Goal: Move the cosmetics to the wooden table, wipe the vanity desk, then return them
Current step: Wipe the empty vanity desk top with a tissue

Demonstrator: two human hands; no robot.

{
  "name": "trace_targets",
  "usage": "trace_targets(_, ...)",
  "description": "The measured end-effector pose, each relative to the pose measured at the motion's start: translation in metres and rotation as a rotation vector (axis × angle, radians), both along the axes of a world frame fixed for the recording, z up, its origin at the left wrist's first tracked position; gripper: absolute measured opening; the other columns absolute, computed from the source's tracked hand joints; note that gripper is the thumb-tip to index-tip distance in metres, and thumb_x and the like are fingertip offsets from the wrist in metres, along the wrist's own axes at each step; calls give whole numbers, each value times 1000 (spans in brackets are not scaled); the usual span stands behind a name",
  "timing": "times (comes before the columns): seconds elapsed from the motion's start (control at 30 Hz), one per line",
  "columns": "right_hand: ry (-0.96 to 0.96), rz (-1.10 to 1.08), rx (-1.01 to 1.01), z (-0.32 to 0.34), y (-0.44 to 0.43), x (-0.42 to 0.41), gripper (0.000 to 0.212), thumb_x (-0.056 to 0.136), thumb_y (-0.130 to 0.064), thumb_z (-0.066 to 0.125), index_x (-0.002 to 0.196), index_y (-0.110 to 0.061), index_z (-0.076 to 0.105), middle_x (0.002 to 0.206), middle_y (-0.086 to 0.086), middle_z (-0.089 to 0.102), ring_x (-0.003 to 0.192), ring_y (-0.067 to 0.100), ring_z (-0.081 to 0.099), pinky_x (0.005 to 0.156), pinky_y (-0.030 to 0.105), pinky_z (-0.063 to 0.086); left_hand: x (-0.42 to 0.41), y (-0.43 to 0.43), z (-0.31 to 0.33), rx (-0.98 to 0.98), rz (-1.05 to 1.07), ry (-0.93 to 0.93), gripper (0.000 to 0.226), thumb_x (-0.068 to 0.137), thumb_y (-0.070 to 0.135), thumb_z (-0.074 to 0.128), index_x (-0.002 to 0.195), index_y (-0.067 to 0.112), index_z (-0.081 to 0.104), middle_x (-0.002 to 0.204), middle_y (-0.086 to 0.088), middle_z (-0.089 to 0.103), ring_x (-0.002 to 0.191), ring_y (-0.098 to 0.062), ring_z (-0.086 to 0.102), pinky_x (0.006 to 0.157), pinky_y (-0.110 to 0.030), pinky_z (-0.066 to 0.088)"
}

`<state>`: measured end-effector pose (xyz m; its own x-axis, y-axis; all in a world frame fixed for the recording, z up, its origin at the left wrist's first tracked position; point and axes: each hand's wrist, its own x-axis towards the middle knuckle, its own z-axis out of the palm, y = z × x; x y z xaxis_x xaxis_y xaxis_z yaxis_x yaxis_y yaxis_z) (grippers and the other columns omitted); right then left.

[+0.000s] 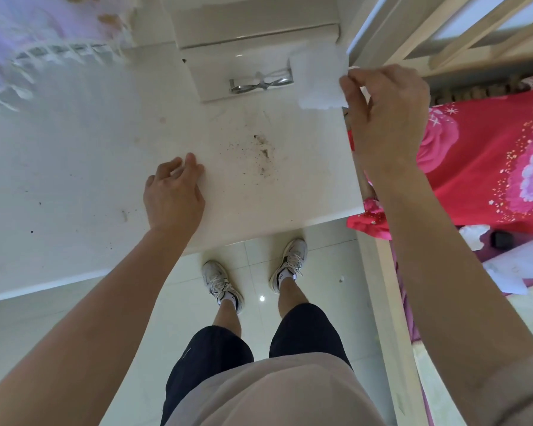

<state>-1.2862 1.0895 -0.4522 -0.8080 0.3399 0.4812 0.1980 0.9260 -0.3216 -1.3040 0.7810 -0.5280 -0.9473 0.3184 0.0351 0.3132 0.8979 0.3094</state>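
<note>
Two grips above white bench (74, 149). Left grip (174, 192): fingers loosely spread, tips on bench surface, holding nothing. Right grip (385, 118): thumb and fingers pinching corner of white tissue (317, 78), raised over bench right edge. Tissue at 10 o'clock from right grip. Dark dirt specks (262, 152) on bench, 2 o'clock from left grip, 7 o'clock from tissue.

One view, worn on the person's head and pitched steeply down. The white vanity desk (90, 179) fills the upper left and middle of the frame at arm's reach, with the left forearm (105, 302) and right forearm (437, 256) running in from the bottom corners. Straight below, lower centre, are the wearer's own sneakers (220, 282) on the tiled floor (320, 287). Wide-angle bend curves the desk edge, and a red bedspread (474, 164) sits along the right edge.
</note>
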Motion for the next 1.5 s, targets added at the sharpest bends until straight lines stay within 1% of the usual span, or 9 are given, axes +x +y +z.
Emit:
trace_targets(0.13, -179, -14, -174, 0, -6, 3, 28, 93, -45, 59, 92, -21, 74, 94, -1, 69, 94, 22, 61, 86, 33, 42, 2, 5, 1, -20, 9, -26, 36, 83, 4, 53, 118, 9, 63, 97, -11, 72, 116, -31, 59, 80, -46, 47)
trace_targets(0.27, -282, -47, -653, -1, -11, 11, 16, 89, -43, 66, 92, -28, 70, 89, -17, 69, 91, 2, 66, 90, 29, 52, -6, 19, 23, 20, 139, -195, 31, 90, 16, 54, 118, 12, 66, 109, -15, 68, 112, -34, 58, 88, -44, 46)
trace_targets(0.4, -267, 4, -1014, 4, -7, 18, 10, 89, -27, 72, 94, -19, 68, 95, 6, 74, 87, 12, 69, 86, 26, 55, -20, 45, 43, 310, 171, -257, 38, 91, 36, 60, 127, 21, 59, 123, 1, 60, 112, -19, 57, 90, -31, 45)
trace_targets(0.53, -309, 104, -1106, 14, 0, 21, 6, 88, -21, 74, 93, -21, 70, 93, 2, 75, 89, 12, 69, 90, 27, 54, -25, 94, 67, 533, -130, -191, 58, 88, 36, 66, 141, 26, 44, 137, 8, 45, 113, -11, 52, 83, -18, 46)
trace_targets(0.67, -367, 160, -1090, 21, 8, 25, 9, 91, -21, 71, 99, -18, 71, 97, 4, 74, 89, 12, 69, 89, 26, 55, -33, 138, 75, 531, -280, -445, 66, 94, 34, 60, 151, 30, 27, 139, 15, 49, 99, -6, 56, 82, -17, 45)
trace_targets(0.83, -374, 102, -1173, 22, 15, 29, 11, 94, -21, 66, 104, -19, 70, 97, -3, 73, 85, 5, 65, 77, 23, 53, -29, 154, 69, 755, -131, -567, 21, 89, 22, 69, 109, 18, 71, 83, 17, 67, 70, 4, 57, 70, -13, 43)
trace_targets(1.03, -184, -172, -1391, 12, 19, 28, 10, 100, -19, 57, 99, -13, 65, 80, -7, 68, 70, 2, 62, 67, 21, 48, -5, 150, 64, 822, 10, -424, 6, 89, 19, 68, 87, 25, 66, 83, 20, 63, 74, 7, 57, 67, -10, 42)
trace_targets(1.33, -97, -48, -608, -7, 31, -16, 19, 95, -21, 47, 103, -15, 63, 71, -5, 56, 62, 4, 50, 62, 24, 42, 46, 119, 31, 526, -188, -84, 15, 91, 21, 63, 99, 14, 73, 89, -3, 56, 81, -19, 57, 63, -24, 46)
trace_targets(1.5, -499, 30, -44, -66, 16, -19, 41, 97, -30, 47, 135, -15, 51, 133, 15, 51, 119, 34, 51, 96, 45, 44, 51, 94, 13, 263, -265, -217, 28, 88, 16, 63, 115, 13, 67, 97, -9, 56, 92, -28, 55, 67, -38, 53)
